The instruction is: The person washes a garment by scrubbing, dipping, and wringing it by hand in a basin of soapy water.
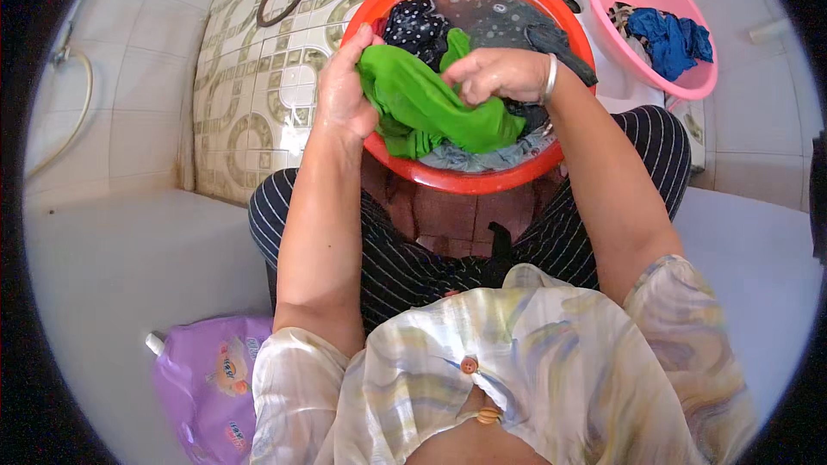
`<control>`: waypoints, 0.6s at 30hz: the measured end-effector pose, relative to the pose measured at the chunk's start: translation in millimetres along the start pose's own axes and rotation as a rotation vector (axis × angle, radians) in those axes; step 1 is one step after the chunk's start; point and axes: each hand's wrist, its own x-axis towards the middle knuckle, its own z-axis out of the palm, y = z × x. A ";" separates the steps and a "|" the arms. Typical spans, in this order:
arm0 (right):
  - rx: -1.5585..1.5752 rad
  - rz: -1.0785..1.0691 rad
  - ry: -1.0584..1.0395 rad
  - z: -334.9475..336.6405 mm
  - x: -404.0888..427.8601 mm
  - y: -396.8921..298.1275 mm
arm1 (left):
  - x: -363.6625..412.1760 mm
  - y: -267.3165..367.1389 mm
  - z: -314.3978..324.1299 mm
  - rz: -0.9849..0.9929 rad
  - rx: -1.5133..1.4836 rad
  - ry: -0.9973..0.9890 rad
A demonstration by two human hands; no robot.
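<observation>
A bright green cloth garment [420, 97] is stretched between my two hands over a red plastic basin [446, 182]. My left hand [347, 87] grips its left end at the basin's rim. My right hand [501, 74], with a silver bangle at the wrist, holds a fold of it near the middle. Wet laundry lies in cloudy water around it. A black polka-dot cloth [417, 26] is behind the green garment, and a dark grey garment [559, 45] hangs to the right rim. Pale blue-grey fabric [484, 154] shows at the near side.
A pink basin [694, 87] with a blue cloth [672, 42] stands at the upper right. A brown hose [265, 13] lies on the patterned tiles [258, 90]. At lower left rests a purple pouch [200, 387] with a white cap. My knees flank the red basin.
</observation>
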 end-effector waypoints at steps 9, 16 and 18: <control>0.416 -0.528 0.389 -20.5 -33.1 -39.2 | -14.3 7.3 0.9 0.217 0.723 -0.153; 0.542 -0.573 0.532 -31.9 -35.9 -31.7 | -8.0 13.4 -8.7 0.290 0.734 -0.157; 0.223 -0.483 0.546 -38.8 -30.2 -17.6 | -8.0 18.4 -9.9 0.368 0.159 -0.230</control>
